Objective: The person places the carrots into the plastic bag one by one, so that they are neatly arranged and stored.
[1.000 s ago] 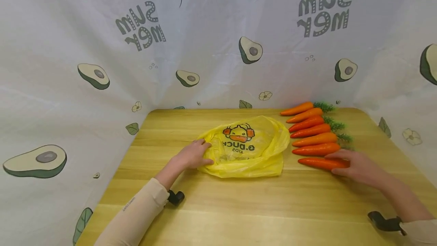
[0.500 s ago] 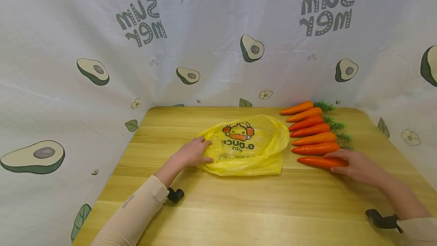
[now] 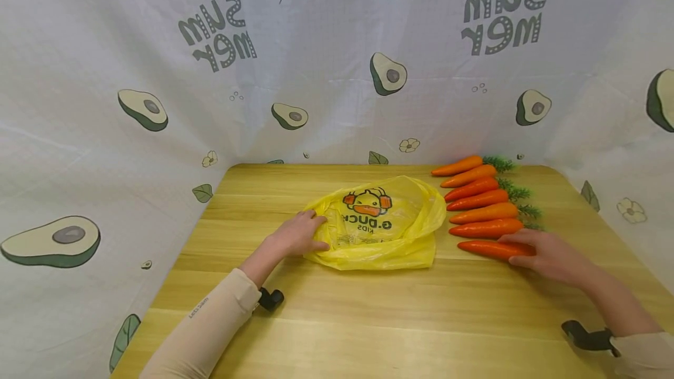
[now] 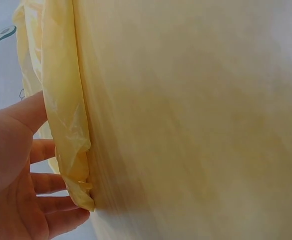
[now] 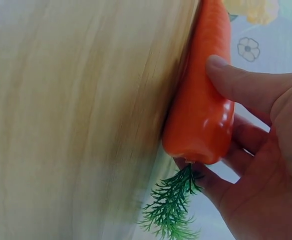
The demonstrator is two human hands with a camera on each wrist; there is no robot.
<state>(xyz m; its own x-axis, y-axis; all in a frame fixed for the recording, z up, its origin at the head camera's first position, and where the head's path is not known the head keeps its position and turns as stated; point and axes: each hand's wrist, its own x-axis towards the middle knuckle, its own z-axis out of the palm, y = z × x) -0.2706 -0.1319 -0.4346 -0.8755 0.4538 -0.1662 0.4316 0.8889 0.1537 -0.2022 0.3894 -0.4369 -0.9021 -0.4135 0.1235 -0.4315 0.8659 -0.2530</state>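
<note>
Yellow plastic, thin, crinkled and partly see-through, forms one bag (image 3: 381, 253) on a smooth wooden table (image 3: 400, 320) with pale grain, between the table's left edge and a row of carrots (image 3: 476, 201). A cartoon duck (image 3: 367, 203) and mirrored lettering (image 3: 367, 223) are printed on the bag.

The carrots, seven in all, are glossy tapered cones in orange and red-orange, with feathery green tops (image 3: 518, 193). The row runs from near the table's far right corner toward its near side, tips aimed at the left edge.

Six lie close together; the nearest carrot (image 3: 489, 248) is just beside them. The right hand (image 3: 555, 259) grips that one at its thick end, thumb on one side, fingers curled round the other; one green sprig (image 5: 170, 202) sticks out from the blunt end. The left hand (image 3: 297, 235) rests at the bag's left side, fingers spread and touching its loose, folded rim.

Both arms wear cream sleeves (image 3: 210, 320). Behind the table's far edge hangs pale cloth (image 3: 316, 34), lightly creased, patterned with avocados, leaves and flowers, bearing the mirrored word "summer" twice.
</note>
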